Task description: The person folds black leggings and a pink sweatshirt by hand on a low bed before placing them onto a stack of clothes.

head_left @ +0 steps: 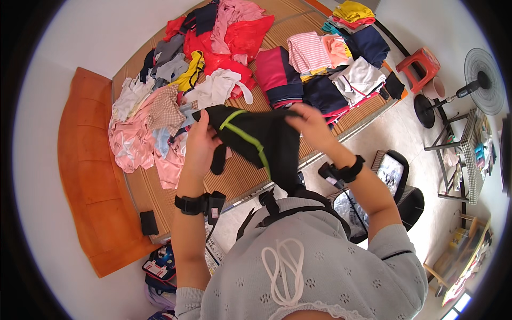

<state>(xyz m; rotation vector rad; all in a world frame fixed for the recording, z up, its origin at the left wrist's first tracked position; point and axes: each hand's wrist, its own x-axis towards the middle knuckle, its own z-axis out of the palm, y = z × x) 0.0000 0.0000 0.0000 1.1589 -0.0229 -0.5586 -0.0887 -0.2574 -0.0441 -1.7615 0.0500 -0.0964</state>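
A black garment [280,136] with bright green stripes hangs stretched between my hands, over the near part of the bed. My left hand [200,140] grips its left edge, thumb on top. At its upper right corner, my right hand [312,124] pinches the cloth. The kind of garment cannot be made out. Just beyond lies a white garment [218,88] with loose sleeves. Left of that spreads a heap of unfolded clothes, with a pink garment [130,144] and a checked one [166,109].
Folded clothes [280,74] stand in stacks at the bed's right. The bed has a brown mat [240,184] and an orange headboard [101,176]. Right of it are a red stool [418,68], a standing fan [482,80] and an open suitcase [397,160]. Bags [160,266] lie lower left.
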